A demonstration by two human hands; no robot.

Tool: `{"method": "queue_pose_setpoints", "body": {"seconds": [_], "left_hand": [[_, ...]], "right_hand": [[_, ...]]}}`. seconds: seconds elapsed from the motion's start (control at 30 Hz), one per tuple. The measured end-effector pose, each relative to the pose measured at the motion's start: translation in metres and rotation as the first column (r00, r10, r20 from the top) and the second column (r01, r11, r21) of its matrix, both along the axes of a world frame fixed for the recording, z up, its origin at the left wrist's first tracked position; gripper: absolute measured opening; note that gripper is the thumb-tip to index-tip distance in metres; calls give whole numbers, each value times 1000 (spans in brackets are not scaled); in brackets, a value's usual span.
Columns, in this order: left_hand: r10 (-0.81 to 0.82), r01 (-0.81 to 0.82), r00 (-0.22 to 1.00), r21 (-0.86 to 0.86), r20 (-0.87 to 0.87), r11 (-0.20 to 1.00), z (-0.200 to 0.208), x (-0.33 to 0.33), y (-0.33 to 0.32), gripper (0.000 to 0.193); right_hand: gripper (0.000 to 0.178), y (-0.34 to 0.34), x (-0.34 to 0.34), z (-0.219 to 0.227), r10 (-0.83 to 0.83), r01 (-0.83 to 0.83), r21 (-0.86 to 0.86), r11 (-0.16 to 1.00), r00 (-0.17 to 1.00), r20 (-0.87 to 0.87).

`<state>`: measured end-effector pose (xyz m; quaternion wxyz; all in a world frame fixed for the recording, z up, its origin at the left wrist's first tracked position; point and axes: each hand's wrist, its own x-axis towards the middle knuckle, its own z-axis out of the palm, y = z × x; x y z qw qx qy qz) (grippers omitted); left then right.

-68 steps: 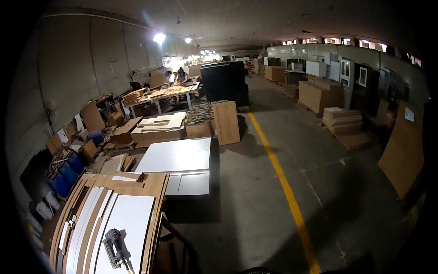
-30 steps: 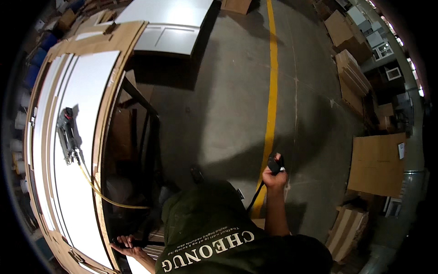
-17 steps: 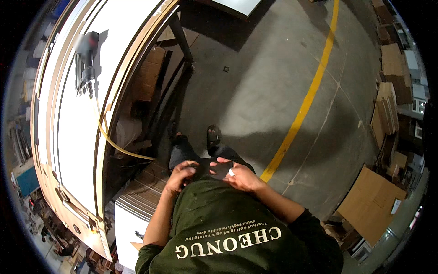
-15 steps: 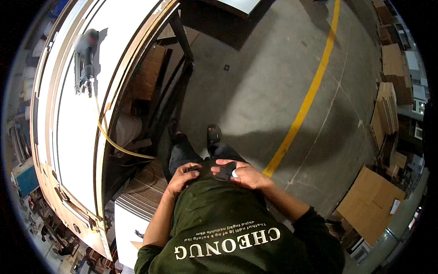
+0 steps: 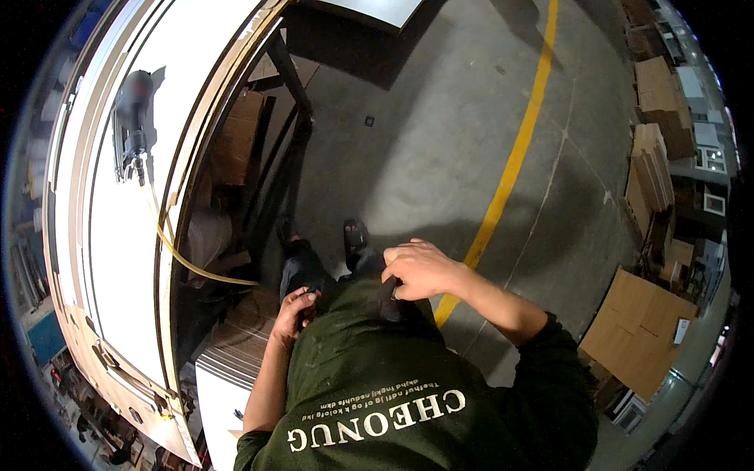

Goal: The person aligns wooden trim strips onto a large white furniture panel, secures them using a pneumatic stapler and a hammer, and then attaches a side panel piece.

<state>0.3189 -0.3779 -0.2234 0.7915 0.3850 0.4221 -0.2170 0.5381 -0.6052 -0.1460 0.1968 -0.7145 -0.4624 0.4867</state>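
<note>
Dark, strap-like piece (image 5: 389, 304) (too shadowed to name more closely): lies just below centre, at six o'clock, against dark green shirt (image 5: 377, 353). Gripped at upper end by curled right hand (image 5: 422, 271), toward four o'clock. Looks light, pliable, hardly fragile; best grasped near the end. Between seven and eight, left hand (image 5: 293, 315), apparently closed around small dark item (image 5: 310, 290). At ten, nailer (image 5: 135, 129) on white panel (image 5: 126, 259).

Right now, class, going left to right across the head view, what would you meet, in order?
Black air tool, yellow hose, left hand, right sandal, right hand, brown panel with white label.
</note>
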Motion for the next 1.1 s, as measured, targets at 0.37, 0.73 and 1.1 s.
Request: {"method": "queue_pose_setpoints", "body": {"seconds": [0.37,0.73,1.1], "left_hand": [[37,-34,999,-70,35,997,-13,-4,-4,26],[44,-43,999,-60,16,997,-14,0,-9,32],[480,-478,876,-192,-35,857,-11,-32,28,39]], "right_hand": [[81,-39,-85,-82,-269,653,-754,73,-715,-646],[43,-45,-102,-92,-329,626,-777,60,-723,-608],[38,-50,-39,-52,-655,931,-359,71,-228,-721]]}}
